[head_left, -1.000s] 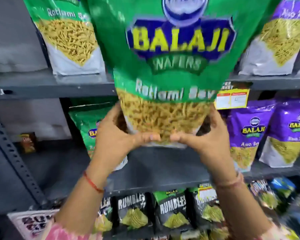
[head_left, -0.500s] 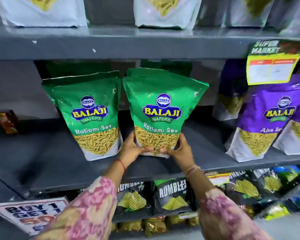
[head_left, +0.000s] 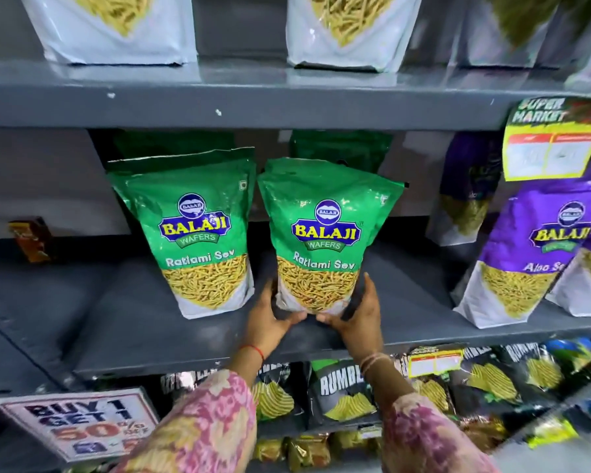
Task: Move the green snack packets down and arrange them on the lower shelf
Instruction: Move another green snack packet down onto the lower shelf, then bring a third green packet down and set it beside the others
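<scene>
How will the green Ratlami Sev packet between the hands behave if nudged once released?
The held green packet is tall on a narrow base and leans slightly, so it probably tips easily. Its creased glossy film suggests it is floppy and slippery. Both hands steady its base.

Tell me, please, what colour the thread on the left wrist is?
Red, seen in the head view, just above the floral pink sleeve.

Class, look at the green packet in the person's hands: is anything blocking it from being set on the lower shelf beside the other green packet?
Nothing visible blocks it. The held green packet is gripped at its base by the left hand and right hand, over a bare stretch of the lower shelf. The standing green packet sits clear to its left.
</scene>
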Tool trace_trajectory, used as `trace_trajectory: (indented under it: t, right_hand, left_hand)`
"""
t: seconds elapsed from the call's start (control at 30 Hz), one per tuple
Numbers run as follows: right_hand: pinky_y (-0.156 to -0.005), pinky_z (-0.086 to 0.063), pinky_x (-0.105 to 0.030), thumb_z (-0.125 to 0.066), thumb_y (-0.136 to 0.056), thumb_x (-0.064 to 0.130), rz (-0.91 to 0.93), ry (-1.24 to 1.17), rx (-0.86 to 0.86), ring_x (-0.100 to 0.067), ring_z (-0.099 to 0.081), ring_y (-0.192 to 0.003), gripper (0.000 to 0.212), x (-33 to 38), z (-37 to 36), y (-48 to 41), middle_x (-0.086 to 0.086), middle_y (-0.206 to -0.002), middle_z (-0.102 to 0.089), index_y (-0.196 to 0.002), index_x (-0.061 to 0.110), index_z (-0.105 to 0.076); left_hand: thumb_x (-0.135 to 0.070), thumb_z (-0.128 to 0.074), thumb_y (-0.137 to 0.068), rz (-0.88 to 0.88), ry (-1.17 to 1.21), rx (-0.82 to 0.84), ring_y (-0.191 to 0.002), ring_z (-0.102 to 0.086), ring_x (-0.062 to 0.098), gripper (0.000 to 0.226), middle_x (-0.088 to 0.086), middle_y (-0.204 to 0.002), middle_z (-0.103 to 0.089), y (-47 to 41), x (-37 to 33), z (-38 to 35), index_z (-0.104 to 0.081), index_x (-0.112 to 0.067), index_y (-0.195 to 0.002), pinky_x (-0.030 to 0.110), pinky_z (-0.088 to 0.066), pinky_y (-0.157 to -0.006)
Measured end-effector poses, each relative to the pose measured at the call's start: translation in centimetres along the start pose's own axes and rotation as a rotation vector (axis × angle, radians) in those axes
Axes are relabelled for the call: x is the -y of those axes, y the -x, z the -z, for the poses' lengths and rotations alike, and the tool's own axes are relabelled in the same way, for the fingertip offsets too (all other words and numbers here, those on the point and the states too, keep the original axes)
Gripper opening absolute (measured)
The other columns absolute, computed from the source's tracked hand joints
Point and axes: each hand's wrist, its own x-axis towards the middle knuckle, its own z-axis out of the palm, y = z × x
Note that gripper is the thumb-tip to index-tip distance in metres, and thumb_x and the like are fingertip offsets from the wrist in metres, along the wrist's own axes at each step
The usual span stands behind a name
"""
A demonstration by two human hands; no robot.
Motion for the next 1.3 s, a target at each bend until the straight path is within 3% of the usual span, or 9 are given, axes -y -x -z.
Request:
trace_trajectory:
  t: [0.2, 0.47, 0.63, 0.77, 0.87, 0.93, 1.0, 1.17, 1.3]
  right_hand:
    - [-0.105, -0.033, -0.059, -0.067, -0.071, 0.048, 0.345, 0.21, -0.235, -0.038, -0.03, -0.13, 0.073, 6.5, -1.2, 3.7, -0.029, -0.14, -0.033, -0.125, 0.006, -0.041]
    - [-0.075, -0.054, -0.038, -0.062, -0.081, 0.039, 1.027, -0.422, -0.354, -0.03, -0.047, -0.117, 0.048, 29.3, -0.6, 1.4, 0.001, -0.135, -0.033, -0.117, 0.017, -0.041]
    - [-0.087, -0.049, -0.035, -0.071, -0.074, 0.031, 0.843, -0.211, -0.177, -0.03, -0.054, -0.106, 0.058, 39.5, -0.9, -6.4, -0.01, -0.12, -0.048, -0.117, 0.003, -0.044]
    - [-0.104, -0.033, -0.03, -0.073, -0.073, 0.03, 0.368, 0.083, 0.277, -0.028, -0.04, -0.129, 0.082, 41.6, -3.3, -12.3, -0.018, -0.144, -0.037, -0.134, -0.001, -0.028]
    - [-0.082, -0.047, -0.029, -0.073, -0.073, 0.032, 0.226, 0.24, 0.395, -0.028, -0.049, -0.117, 0.092, 41.7, -4.9, -14.1, -0.017, -0.146, -0.033, -0.138, -0.004, -0.019]
    - [-0.062, -0.044, -0.027, -0.074, -0.073, 0.025, 0.174, 0.164, 0.491, -0.026, -0.057, -0.099, 0.08, 41.8, -5.6, -14.6, -0.014, -0.137, -0.046, -0.134, -0.004, -0.031]
    - [-0.073, -0.047, -0.03, -0.068, -0.077, 0.007, 0.113, -0.042, 0.621, -0.026, -0.055, -0.109, 0.06, 41.7, -6.2, -15.0, -0.016, -0.134, -0.051, -0.13, -0.003, -0.041]
    - [-0.087, -0.051, -0.042, -0.07, -0.069, -0.006, 0.108, -0.231, 0.566, -0.033, -0.057, -0.114, 0.046, 41.8, -6.3, -14.2, -0.017, -0.117, -0.062, -0.113, 0.001, -0.057]
    - [-0.078, -0.056, -0.04, -0.085, -0.055, 0.016, 0.248, -0.16, 0.425, -0.028, -0.066, -0.099, 0.038, 41.8, -5.7, -11.8, -0.011, -0.102, -0.072, -0.088, 0.013, -0.068]
  left_hand:
    - [-0.037, -0.06, -0.079, -0.256, -0.175, -0.324, -0.098, -0.058, 0.019, 0.042, 0.011, -0.102, -0.065, 4.4, -3.5, 2.4, -0.055, -0.012, -0.112, 0.028, -0.044, -0.085]
    - [-0.039, -0.053, -0.084, -0.883, -0.026, -0.779, -0.079, -0.048, 0.01, 0.033, 0.0, -0.09, -0.048, 4.8, -19.3, 14.0, -0.05, -0.015, -0.107, 0.013, -0.039, -0.075]
    - [-0.025, -0.067, -0.074, -0.739, 0.033, -0.956, -0.092, -0.046, 0.018, 0.055, 0.012, -0.106, -0.044, 1.4, -26.7, 22.9, -0.043, -0.002, -0.118, 0.008, -0.036, -0.081]
    - [-0.032, -0.075, -0.067, -0.314, -0.057, -0.855, -0.125, -0.037, 0.035, 0.086, 0.028, -0.134, -0.038, -2.6, -28.6, 28.4, -0.029, 0.002, -0.13, 0.036, -0.032, -0.103]
    - [-0.036, -0.077, -0.064, -0.136, -0.187, -0.654, -0.12, -0.046, 0.039, 0.085, 0.032, -0.131, -0.046, -5.0, -28.0, 30.5, -0.037, 0.009, -0.123, 0.046, -0.04, -0.097]
    - [-0.031, -0.079, -0.063, -0.134, -0.162, -0.522, -0.112, -0.053, 0.038, 0.07, 0.031, -0.122, -0.055, -6.0, -27.4, 30.9, -0.048, 0.009, -0.112, 0.049, -0.044, -0.094]
    - [-0.019, -0.078, -0.065, -0.185, -0.082, -0.425, -0.109, -0.057, 0.034, 0.053, 0.026, -0.118, -0.06, -6.5, -26.9, 31.1, -0.055, 0.005, -0.106, 0.048, -0.046, -0.095]
    - [0.007, -0.065, -0.072, -0.284, 0.168, -0.239, -0.109, -0.055, 0.029, 0.044, 0.025, -0.127, -0.055, -6.3, -26.7, 31.8, -0.051, 0.002, -0.113, 0.043, -0.043, -0.101]
    - [0.007, -0.058, -0.076, -0.345, 0.236, -0.122, -0.088, -0.062, 0.016, 0.035, 0.014, -0.116, -0.057, -4.4, -26.2, 33.0, -0.052, -0.003, -0.11, 0.017, -0.055, -0.068]
